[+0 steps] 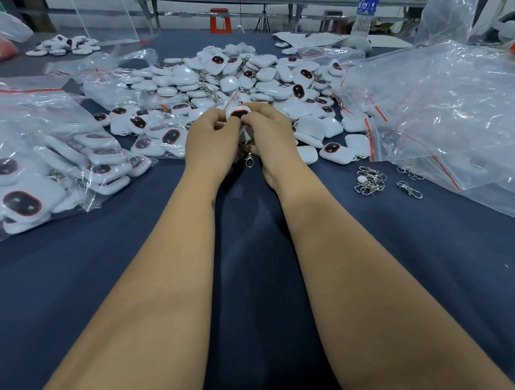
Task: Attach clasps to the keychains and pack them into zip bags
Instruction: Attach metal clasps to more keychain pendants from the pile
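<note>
At the far left, a filled zip bag (37, 164) is lying on the dark blue worktop (134, 261), packed with white keychains that are showing dark ovals ringed in red. Behind it, a small group of white keychains (63, 46) is sitting near the back edge. Toward the middle, a big loose pile of keychains (214, 77) is spreading across the worktop, some face up, some face down, with little chains tangled among them.

In front of that pile, both forearms are reaching forward and the hands are meeting. The left hand (210, 140) is curling its fingers around one white keychain (237, 114), and the right hand (272, 128) is pinching the same piece from the other side, thumbs close together on its dark face. A metal clasp (249, 159) is hanging below the hands, between the wrists.

Further right, a small heap of loose clasps (370, 180) is lying on the worktop, with a single clasp (410, 189) just beside it. At the far right, a mound of empty zip bags (454, 110) is resting, and a plastic bottle (364, 13) is standing behind it.
</note>
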Demonstrator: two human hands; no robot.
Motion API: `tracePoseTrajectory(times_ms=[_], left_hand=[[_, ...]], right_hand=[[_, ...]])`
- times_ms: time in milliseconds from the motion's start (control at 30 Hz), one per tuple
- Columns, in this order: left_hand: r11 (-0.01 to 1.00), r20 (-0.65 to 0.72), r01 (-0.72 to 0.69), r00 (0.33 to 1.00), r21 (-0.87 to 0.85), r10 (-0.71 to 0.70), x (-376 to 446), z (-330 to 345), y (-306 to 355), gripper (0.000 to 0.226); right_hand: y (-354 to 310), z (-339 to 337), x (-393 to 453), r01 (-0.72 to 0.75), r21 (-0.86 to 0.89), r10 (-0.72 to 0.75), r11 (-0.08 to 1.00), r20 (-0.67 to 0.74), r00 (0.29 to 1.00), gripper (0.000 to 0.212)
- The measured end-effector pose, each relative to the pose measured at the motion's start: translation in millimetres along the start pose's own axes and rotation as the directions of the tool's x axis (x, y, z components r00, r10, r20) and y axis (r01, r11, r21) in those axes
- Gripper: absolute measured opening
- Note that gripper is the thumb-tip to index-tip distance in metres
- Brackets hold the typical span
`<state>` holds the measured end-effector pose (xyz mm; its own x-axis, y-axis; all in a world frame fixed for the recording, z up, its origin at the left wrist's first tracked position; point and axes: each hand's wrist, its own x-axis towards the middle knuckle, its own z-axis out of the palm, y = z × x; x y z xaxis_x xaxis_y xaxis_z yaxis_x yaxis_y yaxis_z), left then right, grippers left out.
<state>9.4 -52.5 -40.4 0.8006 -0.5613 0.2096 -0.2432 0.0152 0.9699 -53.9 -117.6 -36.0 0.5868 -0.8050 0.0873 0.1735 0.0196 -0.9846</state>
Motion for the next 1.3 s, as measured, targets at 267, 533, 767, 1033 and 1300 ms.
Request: tracePoseTrajectory(times_ms=[267, 533, 767, 1033, 1300], left_hand=[[0.999, -0.054, 0.036, 0.998, -0.036, -0.038, 1, -3, 0, 0.029], [0.986, -0.013, -0.073, 0.997, 0.147, 0.076, -5, -2, -2, 0.046], [0.987, -0.057, -0.067, 0.995, 0.145, 0.076, -7, -2, 2, 0.057], [0.999, -0.179, -0.028, 0.984, -0.016, 0.024, -3, -5, 5, 0.026], [0.986, -0.266, -0.166, 0.951, -0.001, 0.159, -7, -6, 13, 0.015]], right_hand=[[-6, -2, 0, 0.050, 0.018, -0.046, 0.999, -0.188, 0.981, 0.015], [-11, -11, -2, 0.107, 0.244, -0.070, 0.964, -0.158, 0.985, 0.004], [-12, -6, -5, 0.104, 0.268, -0.077, 0.958, -0.107, 0.991, 0.012], [-9, -3, -10, 0.215, -0.186, -0.233, 0.959, -0.080, 0.969, 0.011], [-3, 0, -8, 0.254, -0.387, -0.291, 0.887, -0.041, 0.956, 0.010]])
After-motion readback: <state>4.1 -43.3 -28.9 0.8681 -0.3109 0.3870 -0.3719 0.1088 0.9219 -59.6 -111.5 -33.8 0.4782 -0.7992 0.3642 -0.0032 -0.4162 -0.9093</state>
